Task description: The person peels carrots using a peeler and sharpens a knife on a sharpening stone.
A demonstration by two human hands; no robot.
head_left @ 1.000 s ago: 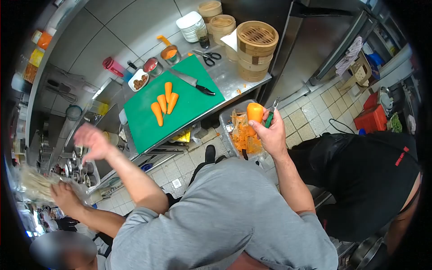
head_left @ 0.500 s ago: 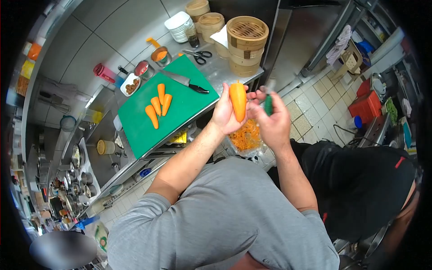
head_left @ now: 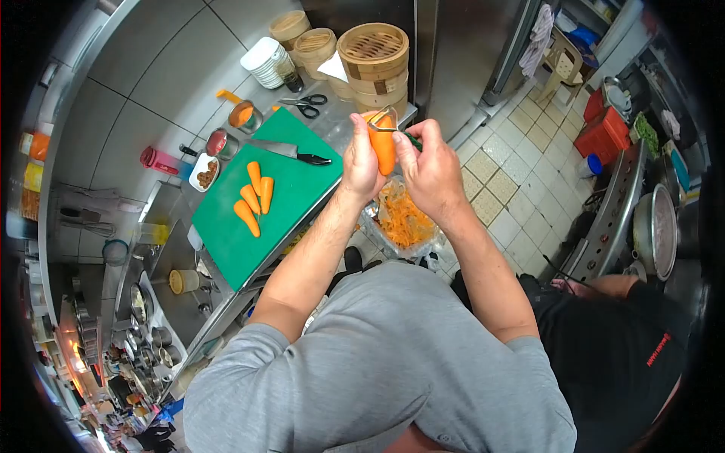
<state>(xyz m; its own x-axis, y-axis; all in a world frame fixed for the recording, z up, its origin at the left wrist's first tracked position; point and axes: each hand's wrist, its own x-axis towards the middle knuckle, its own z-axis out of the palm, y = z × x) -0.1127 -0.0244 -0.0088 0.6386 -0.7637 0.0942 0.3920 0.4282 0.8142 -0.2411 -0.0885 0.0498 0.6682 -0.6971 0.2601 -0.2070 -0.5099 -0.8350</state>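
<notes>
My left hand (head_left: pixel 360 166) is closed around an orange carrot (head_left: pixel 384 156), held upright just beyond the front edge of the counter. In my right hand (head_left: pixel 438 170) is a peeler (head_left: pixel 411 140) with a green handle, its metal head lying across the carrot's upper end. Below both hands, carrot peelings (head_left: pixel 400 215) fill a clear plastic-lined container (head_left: pixel 429 244) near the floor. To the left, several peeled-looking carrots (head_left: pixel 266 195) lie on a green cutting board (head_left: pixel 226 238). A black-handled knife (head_left: pixel 276 149) rests along the board's far side.
Behind the board stand a white dish (head_left: pixel 204 173) of brown pieces, metal cups (head_left: pixel 245 117), black scissors (head_left: pixel 306 106) and bamboo steamers (head_left: pixel 374 64). A sink area (head_left: pixel 170 260) is at left. Close on my right, a person in black (head_left: pixel 612 355) bends beside the stove (head_left: pixel 604 234).
My right hand has brought the peeler from beside the carrot onto its upper end. The view has shifted, and the person in black has moved lower, by the stove.
</notes>
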